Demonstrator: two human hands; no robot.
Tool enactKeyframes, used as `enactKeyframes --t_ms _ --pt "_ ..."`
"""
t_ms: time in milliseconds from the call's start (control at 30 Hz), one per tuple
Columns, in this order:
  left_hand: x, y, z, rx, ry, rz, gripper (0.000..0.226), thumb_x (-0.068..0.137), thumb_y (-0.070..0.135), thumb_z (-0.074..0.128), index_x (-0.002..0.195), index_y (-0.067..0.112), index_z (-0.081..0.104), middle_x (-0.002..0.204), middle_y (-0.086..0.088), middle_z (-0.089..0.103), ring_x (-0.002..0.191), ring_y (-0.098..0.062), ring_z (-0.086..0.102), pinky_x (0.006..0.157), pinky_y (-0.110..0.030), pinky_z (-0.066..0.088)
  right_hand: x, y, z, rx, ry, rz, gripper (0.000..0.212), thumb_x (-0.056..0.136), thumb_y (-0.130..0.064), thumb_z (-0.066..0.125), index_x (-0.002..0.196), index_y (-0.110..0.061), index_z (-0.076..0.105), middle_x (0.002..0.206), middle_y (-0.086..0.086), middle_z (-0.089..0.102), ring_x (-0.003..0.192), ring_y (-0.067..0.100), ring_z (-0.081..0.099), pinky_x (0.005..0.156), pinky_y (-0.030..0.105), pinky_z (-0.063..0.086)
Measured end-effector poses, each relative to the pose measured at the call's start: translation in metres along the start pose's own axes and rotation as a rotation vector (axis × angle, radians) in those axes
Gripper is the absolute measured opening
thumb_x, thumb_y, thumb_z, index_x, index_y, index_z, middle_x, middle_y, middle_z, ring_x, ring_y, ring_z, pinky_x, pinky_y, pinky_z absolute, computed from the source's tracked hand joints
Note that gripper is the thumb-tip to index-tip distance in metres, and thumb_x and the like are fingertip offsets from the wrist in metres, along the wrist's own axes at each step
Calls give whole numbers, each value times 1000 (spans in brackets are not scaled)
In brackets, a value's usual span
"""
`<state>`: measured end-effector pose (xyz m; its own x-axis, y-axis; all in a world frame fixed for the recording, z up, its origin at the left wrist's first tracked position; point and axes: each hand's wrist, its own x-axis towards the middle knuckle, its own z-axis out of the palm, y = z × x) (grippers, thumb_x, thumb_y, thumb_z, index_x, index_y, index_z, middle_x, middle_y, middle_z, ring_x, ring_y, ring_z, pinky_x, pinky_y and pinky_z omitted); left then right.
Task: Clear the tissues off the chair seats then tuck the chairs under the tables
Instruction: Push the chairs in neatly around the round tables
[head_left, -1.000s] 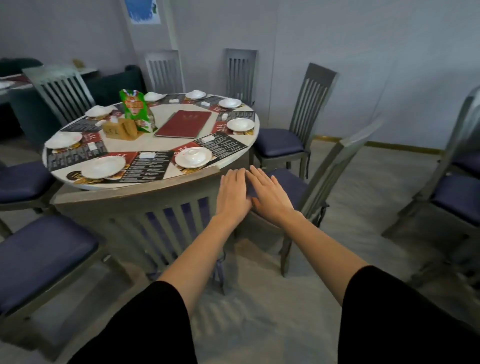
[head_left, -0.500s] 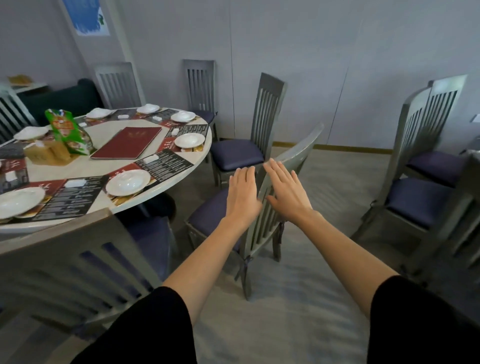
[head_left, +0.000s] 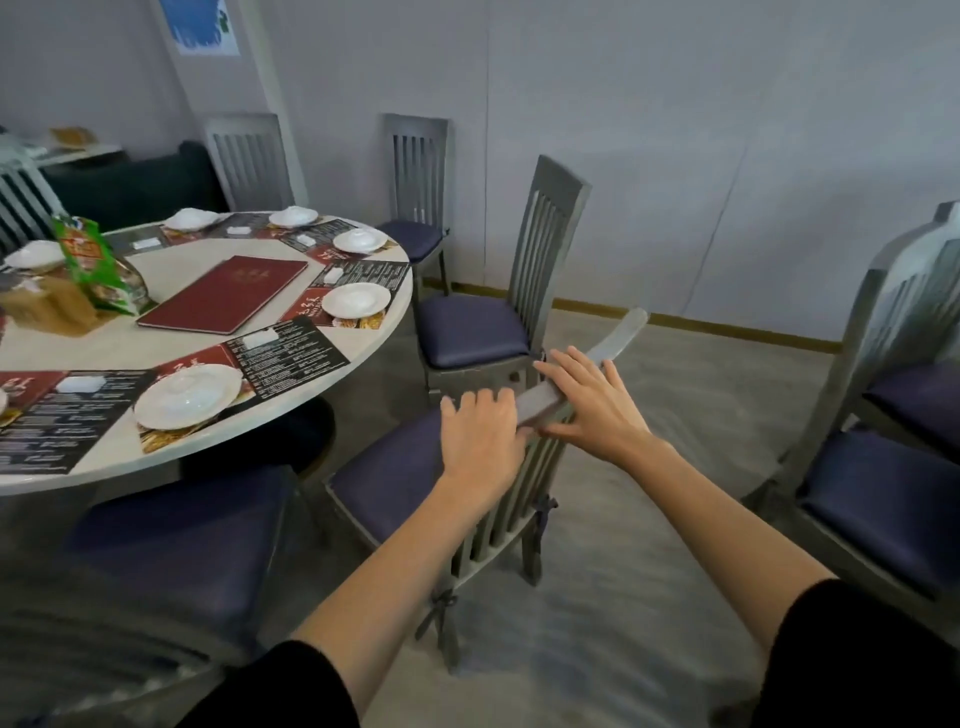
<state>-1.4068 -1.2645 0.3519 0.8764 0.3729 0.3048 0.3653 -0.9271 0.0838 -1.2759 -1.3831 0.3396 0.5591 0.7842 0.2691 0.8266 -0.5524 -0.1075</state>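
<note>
The left hand (head_left: 483, 441) is curling its fingers (head_left: 470, 402) over the chair's (head_left: 618, 338) top rail, while the right hand (head_left: 592, 405) is laying its fingers (head_left: 576, 364) straight across it, flat and unclenched. The chair is standing just beside the round worktop (head_left: 156, 353), with its blue seat outside the edge. Plates (head_left: 187, 402) and a red menu (head_left: 223, 293) are sitting on top.

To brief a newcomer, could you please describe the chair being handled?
Find the round table. At its near right edge stands a grey slatted chair with a blue cushion. Unlike its neighbours, it has the left hand and right hand on its top rail.
</note>
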Motion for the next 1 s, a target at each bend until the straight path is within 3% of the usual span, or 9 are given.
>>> enactKeyframes --t_ms 100,233,333,467,633,800,1000 --pt "0 2 8 43 56 -48 41 88 56 48 106 20 52 102 -3 64 99 -25 57 80 -39 41 15 33 7 31 21 -73 84 75 -66 60 146 -34 27 155 -3 24 146 21 9 115 59 5" --pt "1 5 13 142 138 -153 50 80 69 45 95 23 56 87 1 64 84 -21 59 67 -35 39 37 71 12 54 44 -188 92 64 -84 47 142 -38 33 146 -6 37 141 22 21 113 59 3" --pt "-5 7 16 220 210 -185 51 79 72 43 88 24 58 76 3 63 72 -19 57 61 -32 36 45 96 17 126 95 -267 88 64 -84 45 139 -37 40 139 -6 45 135 22 30 113 56 6" --pt "-10 16 22 274 249 -263 51 79 68 47 95 22 61 81 1 62 73 -22 55 64 -34 34 62 136 18 167 156 -364 79 65 -78 51 129 -33 52 125 -7 54 123 20 42 111 51 12" --pt "-8 38 28 327 245 -426 50 78 63 51 105 23 59 97 1 62 88 -24 54 80 -41 35 76 149 28 166 254 -457 67 65 -77 56 104 -23 63 97 -5 57 97 23 51 104 50 22" --pt "6 37 29 359 295 -538 57 65 72 61 89 21 55 86 3 57 81 -22 51 82 -40 31 91 151 38 183 316 -499 66 66 -77 56 99 -20 61 92 -2 54 92 24 50 101 51 26" --pt "28 18 37 345 299 -582 55 65 72 62 88 24 51 85 4 55 82 -20 50 82 -40 29 129 145 52 193 279 -518 68 67 -78 53 101 -20 62 94 -2 55 93 24 50 102 51 26"
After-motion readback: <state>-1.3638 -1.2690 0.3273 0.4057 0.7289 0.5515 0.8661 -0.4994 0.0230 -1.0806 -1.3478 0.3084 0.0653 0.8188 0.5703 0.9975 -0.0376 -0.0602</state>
